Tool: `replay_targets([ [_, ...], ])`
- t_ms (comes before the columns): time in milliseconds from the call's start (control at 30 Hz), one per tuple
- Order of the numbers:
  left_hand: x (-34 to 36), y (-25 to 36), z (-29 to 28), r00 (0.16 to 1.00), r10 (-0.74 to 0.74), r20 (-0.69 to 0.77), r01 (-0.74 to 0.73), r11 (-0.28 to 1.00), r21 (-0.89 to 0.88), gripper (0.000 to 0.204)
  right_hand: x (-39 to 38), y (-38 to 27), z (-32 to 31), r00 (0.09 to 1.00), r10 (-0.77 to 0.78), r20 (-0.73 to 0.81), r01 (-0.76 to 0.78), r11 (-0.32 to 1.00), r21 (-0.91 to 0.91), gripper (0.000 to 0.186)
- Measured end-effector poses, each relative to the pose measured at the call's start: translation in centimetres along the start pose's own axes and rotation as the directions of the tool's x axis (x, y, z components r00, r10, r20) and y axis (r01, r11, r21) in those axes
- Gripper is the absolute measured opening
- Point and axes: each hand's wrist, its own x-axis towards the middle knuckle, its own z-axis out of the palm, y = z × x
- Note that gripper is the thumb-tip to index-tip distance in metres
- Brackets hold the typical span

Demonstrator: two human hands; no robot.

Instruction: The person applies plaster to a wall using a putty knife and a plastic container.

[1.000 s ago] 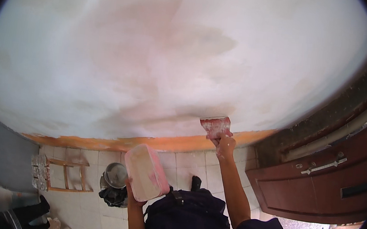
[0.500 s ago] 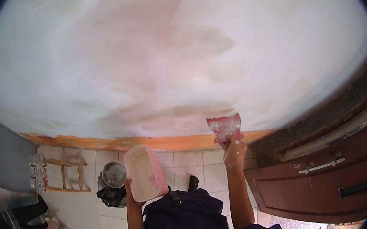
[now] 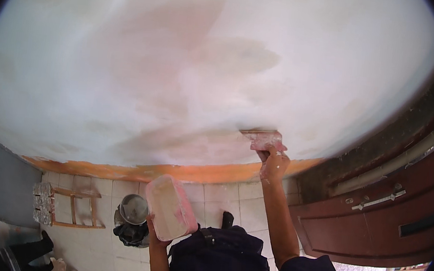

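Note:
My right hand [image 3: 275, 166] grips a wide red putty scraper [image 3: 265, 139] smeared with white, its blade edge against the white, patchy wall [image 3: 170, 77] low down, above an orange band. In my left hand [image 3: 154, 232] is a pink rectangular tub [image 3: 187, 205], held from its left side with its opening facing up. Pale filler coats the inside of the tub. Most of the left fingers are hidden beneath it.
On the tiled floor stand a grey bucket [image 3: 134, 209] by a black bag [image 3: 131, 234] and a wooden stool [image 3: 74, 208] lying to the left. A brown door [image 3: 366, 225] with a metal handle is at right. Another person's dark-clothed leg [image 3: 30, 251] shows at lower left.
The scraper has moved slightly up and left, and its blade has tilted flatter toward the wall. My right hand has risen with it. The tub stays almost in place.

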Motion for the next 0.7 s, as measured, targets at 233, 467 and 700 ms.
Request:
replay_targets([
  [233, -0.7, 0.8, 0.3, 1.0, 0.002, -0.001, -0.002, 0.999, 0.036, 0.069, -2.8, -1.7, -2.1, 0.998, 0.063, 0.027, -0.062, 0.997, -0.037, 0.014],
  [467, -0.2, 0.6, 1.0, 0.999, -0.009, 0.037, 0.009, 1.0, -0.007, 0.07, 2.1, 5.2, -6.8, 0.943, 0.105, 0.316, -0.136, 0.988, 0.079, 0.008],
  [700, 0.1, 0.7, -0.2, 0.997, 0.063, -0.035, -0.059, 0.994, 0.087, 0.077, 1.7, -5.5, 4.5, 0.992, -0.03, 0.12, 0.029, 1.0, 0.007, 0.017],
])
